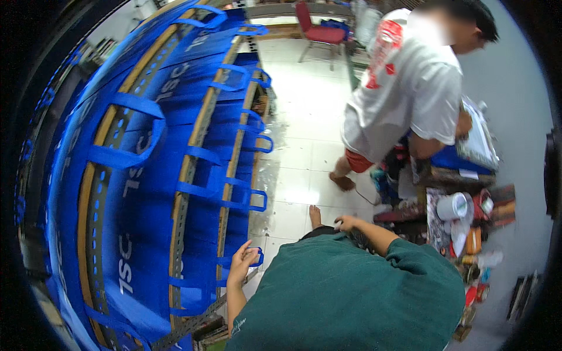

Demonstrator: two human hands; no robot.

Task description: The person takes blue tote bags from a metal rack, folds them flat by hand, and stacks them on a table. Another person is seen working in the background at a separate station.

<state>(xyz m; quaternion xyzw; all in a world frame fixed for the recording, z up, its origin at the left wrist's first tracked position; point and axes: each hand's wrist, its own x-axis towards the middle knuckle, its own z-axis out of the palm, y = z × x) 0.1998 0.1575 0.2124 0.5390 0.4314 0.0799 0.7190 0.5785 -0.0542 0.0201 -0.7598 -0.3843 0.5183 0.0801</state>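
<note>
My left hand point(240, 263) is raised beside the rack, its fingers apart and nothing visible in them. It is nearest to a blue handle point(258, 257) at the rack's edge; whether they touch I cannot tell. My right hand point(347, 223) hangs loosely in front of my body by my dark shorts, fingers partly spread and holding nothing I can see. Blue bags point(140, 199) with white print lie in rows on the tiered rack, their loop handles point(249, 199) hanging over the wooden edges point(178, 222).
A person in a white shirt point(404, 88) stands ahead on the right, leaning over a printing frame point(477, 137) on a bench. Closer on the right, a white bucket point(451, 206) stands among jars and cans. A red chair point(319, 32) is at the back, on white floor tiles point(298, 117).
</note>
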